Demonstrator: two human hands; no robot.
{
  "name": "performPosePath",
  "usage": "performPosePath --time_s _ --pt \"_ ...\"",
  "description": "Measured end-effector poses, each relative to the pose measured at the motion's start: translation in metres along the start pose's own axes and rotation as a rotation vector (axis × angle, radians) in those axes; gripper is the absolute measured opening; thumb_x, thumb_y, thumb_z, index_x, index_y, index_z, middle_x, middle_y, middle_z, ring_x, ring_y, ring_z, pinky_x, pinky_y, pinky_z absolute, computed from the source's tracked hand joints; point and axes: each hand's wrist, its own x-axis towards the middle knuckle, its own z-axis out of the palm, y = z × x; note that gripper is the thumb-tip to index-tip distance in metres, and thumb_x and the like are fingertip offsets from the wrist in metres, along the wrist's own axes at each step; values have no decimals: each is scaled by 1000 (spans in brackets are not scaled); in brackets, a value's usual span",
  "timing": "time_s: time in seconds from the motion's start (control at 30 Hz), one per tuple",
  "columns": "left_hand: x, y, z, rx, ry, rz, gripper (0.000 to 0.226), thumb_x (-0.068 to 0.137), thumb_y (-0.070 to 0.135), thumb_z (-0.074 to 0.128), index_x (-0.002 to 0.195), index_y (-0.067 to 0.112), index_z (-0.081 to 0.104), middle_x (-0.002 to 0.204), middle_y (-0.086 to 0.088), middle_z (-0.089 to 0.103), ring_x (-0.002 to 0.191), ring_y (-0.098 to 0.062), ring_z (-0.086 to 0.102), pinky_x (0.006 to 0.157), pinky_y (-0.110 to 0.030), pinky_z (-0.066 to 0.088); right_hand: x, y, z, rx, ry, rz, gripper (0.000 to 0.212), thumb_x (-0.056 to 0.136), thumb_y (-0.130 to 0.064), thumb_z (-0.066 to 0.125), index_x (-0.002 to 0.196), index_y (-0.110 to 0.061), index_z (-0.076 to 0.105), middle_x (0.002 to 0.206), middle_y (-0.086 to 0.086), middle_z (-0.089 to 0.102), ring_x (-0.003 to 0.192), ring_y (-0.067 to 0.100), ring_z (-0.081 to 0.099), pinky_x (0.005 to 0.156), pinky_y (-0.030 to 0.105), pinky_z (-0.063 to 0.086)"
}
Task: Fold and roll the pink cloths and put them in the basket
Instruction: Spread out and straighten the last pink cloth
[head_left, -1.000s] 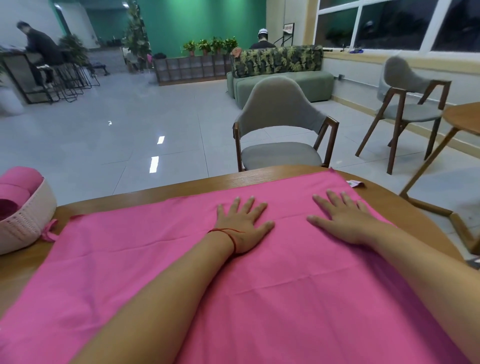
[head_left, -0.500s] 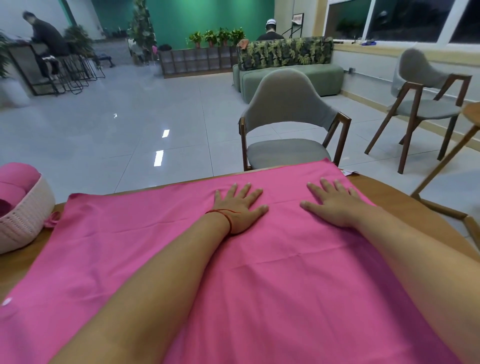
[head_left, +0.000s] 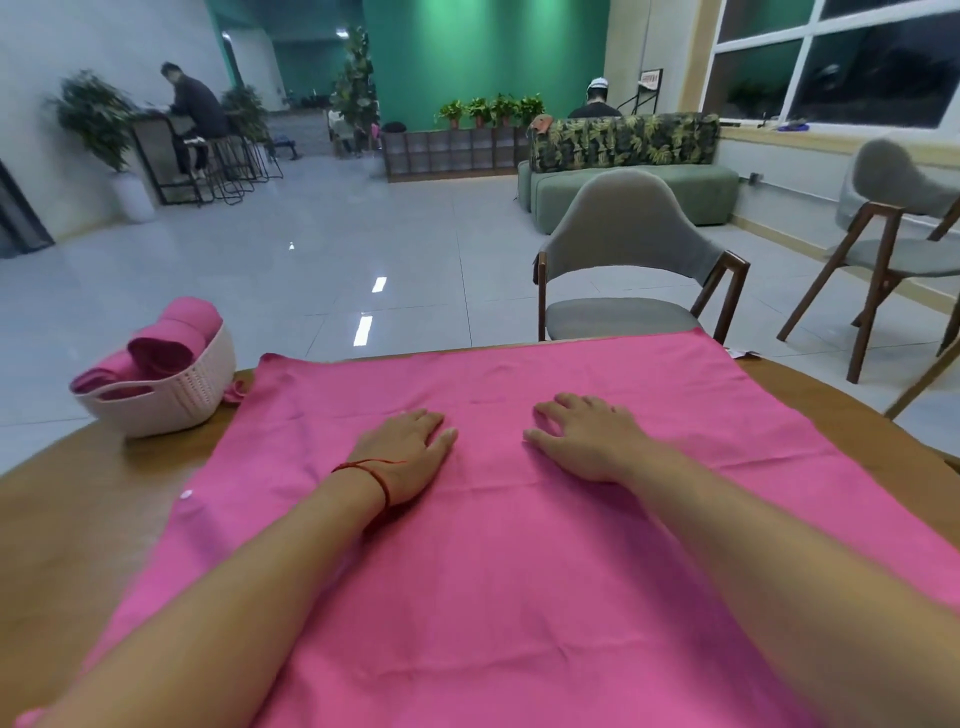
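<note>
Pink cloth flat on table, thin, limp; left hand and right hand flat, gripping nothing; take far corners.

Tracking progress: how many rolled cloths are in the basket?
3, all in the basket: far roll, middle roll, near-left roll. Others may lie hidden beneath.

one spread pink cloth, three rolled cloths, one basket, two chairs.
</note>
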Motion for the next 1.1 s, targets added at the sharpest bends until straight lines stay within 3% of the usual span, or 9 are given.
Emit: performPosePath --time_s 0.1,0.2,0.4,0.53,0.63,0.7,0.77,0.93,1.1 --pt "-31 -40 -5 20 0 -75 94 83 82 9 159 34 37 170 5 29 155 -19 28 124 -52 27 -2 -39 8 9 -15 -51 72 98 -79 29 159 -42 36 172 -5 27 156 29 28 123 60 25" --pt "-65 -72 -16 43 -1 -157 81 93 77 20 160 33 35 171 4 27 156 -20 28 126 -50 26 -10 -75 15 -2 -2 -94 72 97 -79 30 158 -41 37 170 -5 31 154 29 30 121 59 28" --pt "-138 -127 -35 37 26 -310 78 92 77 31 154 31 44 164 2 41 149 -23 40 124 -52 25 -25 -143 27 -15 -9 -201 70 99 -75 30 158 -39 39 168 -3 34 151 32 34 120 59 30" --pt "-189 -166 -33 -85 89 -404 87 77 81 33 148 32 49 158 -1 48 146 -26 43 119 -50 37 -35 -193 35 -32 -13 -273 70 100 -74 32 159 -37 36 169 -2 33 151 32 34 120 61 29" --pt "-236 -173 -35 -143 148 -494 74 78 78 40 132 30 58 136 1 62 126 -28 59 106 -47 48 -43 -226 46 -56 -22 -328 72 101 -74 30 163 -37 29 173 -1 25 156 32 26 122 65 23" --pt "-270 -170 -40 -158 199 -553 64 74 80 37 99 25 61 106 4 65 104 -29 63 93 -47 52 -46 -243 57 -62 7 -341 73 102 -75 27 165 -38 24 175 0 19 159 34 20 124 67 17" --pt "-297 -167 -41 -193 242 -562 53 80 76 41 86 26 56 91 9 59 91 -24 59 87 -46 52 -46 -250 65 -44 35 -320 76 101 -77 23 166 -40 19 177 -2 15 161 33 14 125 68 11" --pt "-339 -146 -37 -470 342 -477 28 90 60 64 93 32 69 102 17 67 100 -5 64 93 -38 51 -44 -247 68 -42 11 -310 79 99 -81 19 168 -44 10 179 -7 6 164 29 6 128 65 6" --pt "-361 -130 -41 -645 357 -431 15 88 41 80 98 32 73 96 21 74 94 5 67 81 -22 50 -44 -249 67 -57 17 -309 80 99 -82 19 169 -45 7 178 -9 6 164 27 7 128 63 7"
